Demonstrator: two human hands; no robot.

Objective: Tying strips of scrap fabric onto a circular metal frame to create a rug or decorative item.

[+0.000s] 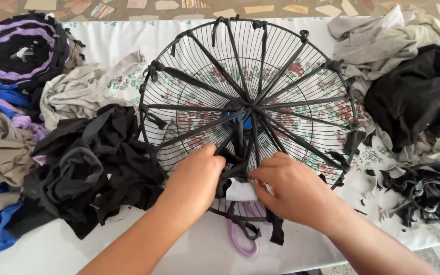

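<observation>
Work is seen well under way on a round wire fan guard point(301, 66) lying flat on a white flowered tablecloth point(128, 35). Black fabric strips point(204, 84) are tied as spokes from the blue hub point(244, 121) out to the rim, knotted at the edge; most of the circle is covered, though wider gaps are left on the upper right and the lower left. No weaving around the spokes is visible yet.

At the near rim, a black strip point(230, 175) is gripped by the left hand point(194, 181), its fingers curled shut around the cloth. A small white scrap point(241, 191) is pinched by the right hand point(294, 191), the fingers bent and closed on it beside the same strip. Both hands are held touching the wire at the guard's near edge.

Room is tight. A heap of black cloth point(92, 163) is pressed against the guard's left rim, with grey and blue pieces beyond it and a finished coiled mat point(21, 51) at the far left. Grey and black fabric point(413, 91) is piled close on the right. Purple-handled scissors point(243, 239) are lying partly under the guard, near the table's front edge, where a narrow bare band is left.
</observation>
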